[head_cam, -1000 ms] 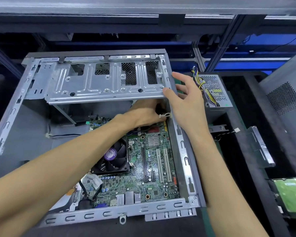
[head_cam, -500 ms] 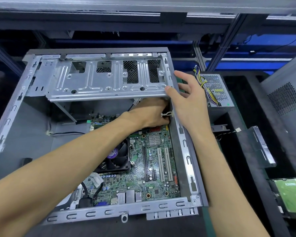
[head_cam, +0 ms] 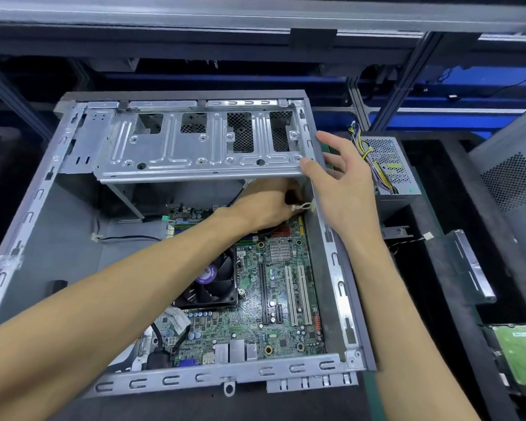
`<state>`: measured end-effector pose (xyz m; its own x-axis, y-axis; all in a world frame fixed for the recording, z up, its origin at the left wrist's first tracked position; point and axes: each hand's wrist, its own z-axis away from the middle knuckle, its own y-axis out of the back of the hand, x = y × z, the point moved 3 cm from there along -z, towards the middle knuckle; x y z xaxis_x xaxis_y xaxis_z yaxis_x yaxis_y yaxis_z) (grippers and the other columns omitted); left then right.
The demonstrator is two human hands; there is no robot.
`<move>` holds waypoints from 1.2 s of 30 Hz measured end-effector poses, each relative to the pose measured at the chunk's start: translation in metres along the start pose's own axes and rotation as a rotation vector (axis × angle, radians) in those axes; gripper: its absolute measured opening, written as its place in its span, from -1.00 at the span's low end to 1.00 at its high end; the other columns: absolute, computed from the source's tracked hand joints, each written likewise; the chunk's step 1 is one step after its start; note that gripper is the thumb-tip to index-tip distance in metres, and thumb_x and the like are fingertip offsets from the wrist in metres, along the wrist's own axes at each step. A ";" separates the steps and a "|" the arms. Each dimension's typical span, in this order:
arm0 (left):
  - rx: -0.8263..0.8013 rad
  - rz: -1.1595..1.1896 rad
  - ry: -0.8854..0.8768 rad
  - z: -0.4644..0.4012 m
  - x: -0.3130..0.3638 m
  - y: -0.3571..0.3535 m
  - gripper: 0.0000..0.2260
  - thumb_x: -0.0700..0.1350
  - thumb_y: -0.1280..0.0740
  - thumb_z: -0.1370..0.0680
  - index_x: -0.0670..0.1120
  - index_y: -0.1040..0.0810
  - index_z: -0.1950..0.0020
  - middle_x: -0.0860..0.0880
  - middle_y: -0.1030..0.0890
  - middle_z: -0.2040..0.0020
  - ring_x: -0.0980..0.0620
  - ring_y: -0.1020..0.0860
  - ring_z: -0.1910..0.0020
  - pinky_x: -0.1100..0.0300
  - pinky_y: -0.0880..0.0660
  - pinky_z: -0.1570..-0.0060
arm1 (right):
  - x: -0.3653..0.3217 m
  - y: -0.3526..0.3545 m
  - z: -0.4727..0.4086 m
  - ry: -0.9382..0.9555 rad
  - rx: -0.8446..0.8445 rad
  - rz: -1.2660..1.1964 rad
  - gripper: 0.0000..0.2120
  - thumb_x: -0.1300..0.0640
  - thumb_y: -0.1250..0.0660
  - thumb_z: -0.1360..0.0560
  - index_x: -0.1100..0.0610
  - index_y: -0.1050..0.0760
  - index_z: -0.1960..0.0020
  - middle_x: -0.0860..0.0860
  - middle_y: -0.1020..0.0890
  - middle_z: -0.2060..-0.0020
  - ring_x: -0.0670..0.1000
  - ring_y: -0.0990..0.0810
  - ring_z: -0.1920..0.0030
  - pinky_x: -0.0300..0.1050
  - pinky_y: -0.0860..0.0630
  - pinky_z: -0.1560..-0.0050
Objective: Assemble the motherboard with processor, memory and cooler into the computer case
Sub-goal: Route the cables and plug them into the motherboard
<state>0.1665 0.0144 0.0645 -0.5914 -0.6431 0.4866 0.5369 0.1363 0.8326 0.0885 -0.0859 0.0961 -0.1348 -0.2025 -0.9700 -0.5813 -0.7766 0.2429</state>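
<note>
The open grey computer case lies on its side with the green motherboard inside. The black cooler fan sits on the board, partly under my left forearm. My left hand reaches under the silver drive cage at the board's far right corner, beside a white cable tie. Its fingers are hidden by the cage. My right hand rests on the case's right wall, with the thumb against the cage's corner and the fingers spread straight outside the wall.
A power supply with yellow and black wires stands just right of the case. Further right lie a metal bracket, a hard drive and a perforated grey panel. A dark frame runs across the back.
My left hand has pushed slightly further under the drive cage. My right hand stays at the cage corner, its fingers a little more spread.
</note>
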 end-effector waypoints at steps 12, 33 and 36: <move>-0.007 0.052 0.053 0.012 0.010 0.013 -0.69 -0.21 -0.20 -0.66 -0.14 -0.48 -0.41 -0.12 -0.56 -0.31 -0.11 -0.55 -0.23 0.23 -0.42 -0.08 | -0.002 -0.001 0.000 -0.008 -0.003 0.033 -0.60 0.12 -0.42 -0.56 -0.10 -0.48 -0.36 -0.14 -0.66 -0.07 -0.14 -0.66 -0.07 -0.09 -0.59 -0.18; 0.029 -0.127 0.125 0.131 -0.102 0.064 -0.81 -0.12 -0.37 -0.56 0.04 -0.63 -0.16 0.08 -0.64 -0.10 0.06 -0.58 -0.14 0.16 -0.45 -0.20 | -0.063 -0.018 0.023 0.405 -0.032 0.471 -0.89 0.15 -0.35 -0.57 0.06 -0.65 -0.05 -0.10 -0.64 0.10 -0.17 -0.56 0.09 -0.25 -0.51 -0.04; 0.043 -0.181 0.321 0.142 -0.130 0.068 -0.68 -0.18 -0.40 -0.53 -0.03 -0.55 -0.28 -0.02 -0.64 -0.09 -0.01 -0.56 -0.04 0.14 -0.50 -0.09 | -0.094 -0.062 0.046 0.453 -0.337 0.555 -0.91 0.10 -0.35 -0.56 -0.01 -0.64 0.07 -0.15 -0.64 0.33 -0.12 -0.60 0.27 -0.15 -0.58 0.16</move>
<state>0.1946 0.2141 0.0951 -0.4521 -0.8622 0.2286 0.4111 0.0260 0.9112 0.1001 0.0083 0.1713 0.0481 -0.7799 -0.6241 -0.2403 -0.6155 0.7506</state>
